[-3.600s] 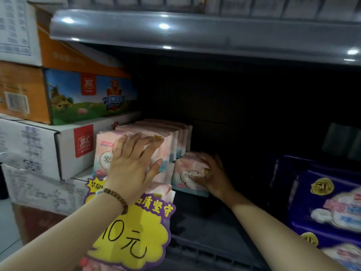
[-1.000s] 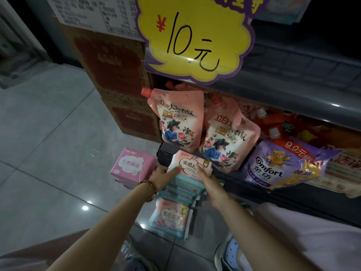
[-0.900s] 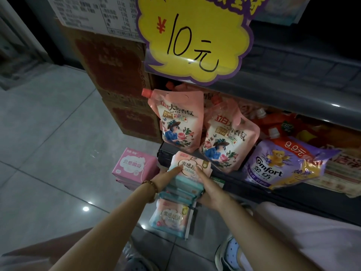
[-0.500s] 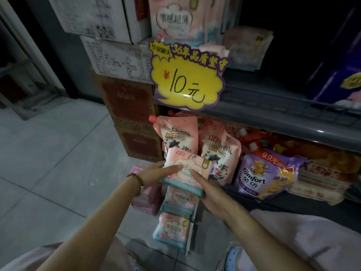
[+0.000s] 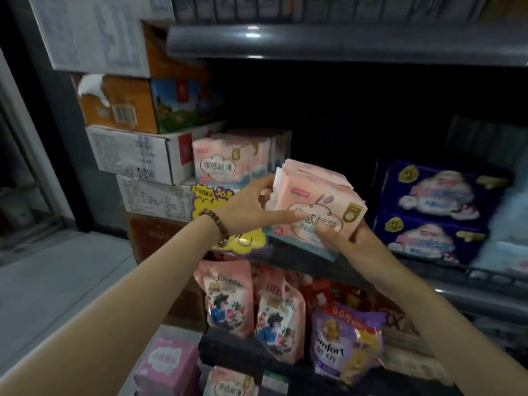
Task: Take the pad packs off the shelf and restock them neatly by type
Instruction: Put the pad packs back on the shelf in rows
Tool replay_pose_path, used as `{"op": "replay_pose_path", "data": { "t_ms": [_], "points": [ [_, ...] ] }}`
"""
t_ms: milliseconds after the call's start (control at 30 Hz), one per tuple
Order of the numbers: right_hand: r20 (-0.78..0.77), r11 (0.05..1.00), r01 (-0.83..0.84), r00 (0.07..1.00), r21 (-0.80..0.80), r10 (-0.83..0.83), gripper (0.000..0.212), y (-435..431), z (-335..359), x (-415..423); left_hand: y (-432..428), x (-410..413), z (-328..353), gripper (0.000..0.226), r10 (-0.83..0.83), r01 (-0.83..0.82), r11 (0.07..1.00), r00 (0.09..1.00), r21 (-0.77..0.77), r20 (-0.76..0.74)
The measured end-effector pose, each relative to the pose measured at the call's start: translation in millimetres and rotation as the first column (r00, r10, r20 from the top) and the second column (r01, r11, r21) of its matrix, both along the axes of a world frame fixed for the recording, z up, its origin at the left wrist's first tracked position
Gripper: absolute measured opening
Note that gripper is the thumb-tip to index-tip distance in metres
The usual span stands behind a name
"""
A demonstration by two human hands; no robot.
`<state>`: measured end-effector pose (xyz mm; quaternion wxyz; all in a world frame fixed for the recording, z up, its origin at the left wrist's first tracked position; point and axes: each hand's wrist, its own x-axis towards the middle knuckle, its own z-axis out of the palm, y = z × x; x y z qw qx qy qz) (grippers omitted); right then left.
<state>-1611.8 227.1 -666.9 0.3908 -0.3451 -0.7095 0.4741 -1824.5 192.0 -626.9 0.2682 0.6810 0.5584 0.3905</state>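
I have one stack of pink pad packs (image 5: 320, 201) up just right of the yellow price sign (image 5: 207, 197); its layers blur, so I cannot count them. The left hand (image 5: 251, 210) grips its left edge, thumb across the front, and the right hand (image 5: 357, 244) cups it from beneath. Just above the sign stands one row of pink packs (image 5: 221, 167). Well right of the sign sit two blue packs (image 5: 428, 195); below it, two pink pouches (image 5: 228, 298) and one purple pouch (image 5: 343, 341)
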Motion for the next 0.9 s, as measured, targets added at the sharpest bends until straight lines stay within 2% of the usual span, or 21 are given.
{"op": "replay_pose_path", "data": {
  "t_ms": [100,167,333,367,467,567,633,733,833,867,900],
  "points": [
    [-0.023,0.995,0.025,0.999,0.1,-0.023,0.071,31,10,9,34,9,13,0.078,-0.017,0.019,0.999,0.997,0.03,-0.081],
    [-0.028,0.99,0.027,0.999,0.14,-0.024,0.064,52,11,11,55,11,21,0.071,-0.03,0.036,0.999,0.982,0.03,-0.188],
    [0.032,0.99,0.01,0.999,0.142,-0.015,0.096,102,-8,10,100,10,23,0.046,0.015,-0.051,0.997,0.883,-0.066,-0.468],
    [0.05,0.991,-0.003,0.999,0.132,-0.004,0.101,108,-14,8,107,9,18,0.049,0.0,-0.053,0.994,0.872,-0.095,-0.49],
    [0.138,0.993,-0.037,0.99,0.112,0.021,0.109,119,-32,4,118,4,0,0.079,-0.03,-0.077,0.981,0.844,-0.177,-0.536],
    [0.265,0.989,-0.052,0.964,0.136,0.014,0.099,127,-41,-1,120,-1,-14,0.065,-0.005,-0.086,0.985,0.85,-0.148,-0.526],
    [0.315,0.984,-0.026,0.949,0.178,-0.032,0.087,135,-41,-4,114,-7,-14,0.073,0.065,-0.109,0.993,0.845,-0.051,-0.531],
    [0.413,0.963,-0.028,0.906,0.266,-0.088,0.093,140,-35,-10,95,-25,-17,0.069,0.215,-0.182,0.976,0.73,0.117,-0.649],
    [0.412,0.963,-0.039,0.908,0.267,-0.078,0.091,144,-34,-20,74,-41,-26,0.102,0.224,-0.236,0.967,0.603,0.097,-0.766],
    [0.414,0.963,-0.026,0.906,0.268,-0.091,0.093,146,-35,-25,72,-45,-29,0.108,0.218,-0.233,0.967,0.566,0.099,-0.795],
    [0.421,0.963,-0.018,0.901,0.27,-0.101,0.095,146,-35,-32,70,-47,-31,0.105,0.213,-0.225,0.969,0.542,0.103,-0.813]
  ]
}}
